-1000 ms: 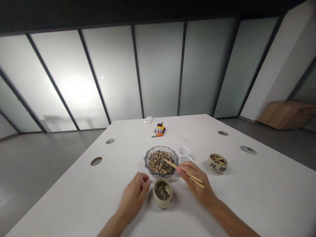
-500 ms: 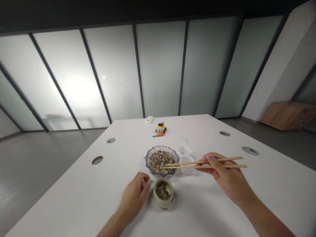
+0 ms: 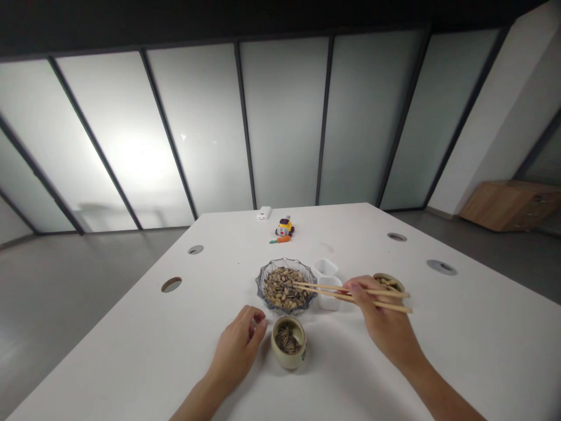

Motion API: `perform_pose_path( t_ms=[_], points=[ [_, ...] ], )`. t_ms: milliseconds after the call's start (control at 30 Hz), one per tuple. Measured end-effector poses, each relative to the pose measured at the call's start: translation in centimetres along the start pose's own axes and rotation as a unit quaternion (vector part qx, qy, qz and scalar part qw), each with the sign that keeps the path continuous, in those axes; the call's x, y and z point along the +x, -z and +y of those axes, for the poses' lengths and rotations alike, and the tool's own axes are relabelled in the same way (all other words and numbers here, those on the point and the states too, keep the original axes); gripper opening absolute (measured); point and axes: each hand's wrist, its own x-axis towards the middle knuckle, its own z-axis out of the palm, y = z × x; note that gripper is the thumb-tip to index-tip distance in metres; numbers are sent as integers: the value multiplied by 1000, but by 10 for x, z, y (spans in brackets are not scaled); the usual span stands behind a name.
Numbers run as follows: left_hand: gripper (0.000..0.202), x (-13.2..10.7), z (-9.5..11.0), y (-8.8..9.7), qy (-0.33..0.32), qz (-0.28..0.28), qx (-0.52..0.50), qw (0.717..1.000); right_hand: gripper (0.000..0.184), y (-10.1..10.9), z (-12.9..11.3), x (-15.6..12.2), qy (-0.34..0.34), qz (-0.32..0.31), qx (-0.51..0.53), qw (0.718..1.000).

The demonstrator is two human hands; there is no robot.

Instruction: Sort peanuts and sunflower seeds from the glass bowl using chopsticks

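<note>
My right hand [image 3: 379, 316] grips a pair of wooden chopsticks [image 3: 323, 287]. Their tips are close together over the seeds in a scalloped glass bowl [image 3: 260, 290]; I cannot tell whether they pinch anything. Striped sunflower seeds [image 3: 280, 286] mixed with paler nuts fill the bowl. On the table to the left, my left hand [image 3: 241, 342] rests loosely curled and holds nothing, its thumb apart from the fingers. Just right of its fingertips stands a small cream-coloured ceramic cup [image 3: 289, 358] with sunflower seeds inside. Another cup [image 3: 401, 285], holding pale nuts, is partly hidden behind my right hand.
Two white plastic containers [image 3: 325, 268] stand right of the bowl. Farther back on the white table [image 3: 219, 257] are a yellow toy vehicle [image 3: 285, 227], an orange carrot-shaped item [image 3: 284, 239] and a white box-shaped device [image 3: 264, 213]. Round holes pierce the tabletop at both sides.
My right hand has shifted left and slightly down, turning the chopsticks so their rear ends sit lower. The cup of pale nuts behind it has come into view. My left hand stays put.
</note>
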Motion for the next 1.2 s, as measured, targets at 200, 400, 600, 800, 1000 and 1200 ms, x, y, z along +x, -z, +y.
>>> perform_pose_path(
  t_ms=[200,400,600,800,1000,1200],
  points=[
    [27,0,1,1,-2,-3,0,1000,27,-20,10,-14,114,-69,-48,990],
    [25,0,3,1,-3,-2,2,1000,20,-38,20,-18,127,-41,-33,991],
    [27,-1,3,1,-5,-8,2,1000,22,-44,27,-19,147,-63,-49,986],
    [26,0,4,2,-7,-9,4,1000,23,-40,29,-20,147,-41,-73,986],
    [27,-1,5,4,-9,-8,3,1000,32,-26,18,-15,90,-7,-48,995],
    [27,-1,5,3,-11,-8,2,1000,38,3,2,2,-30,33,148,988]
  ],
)
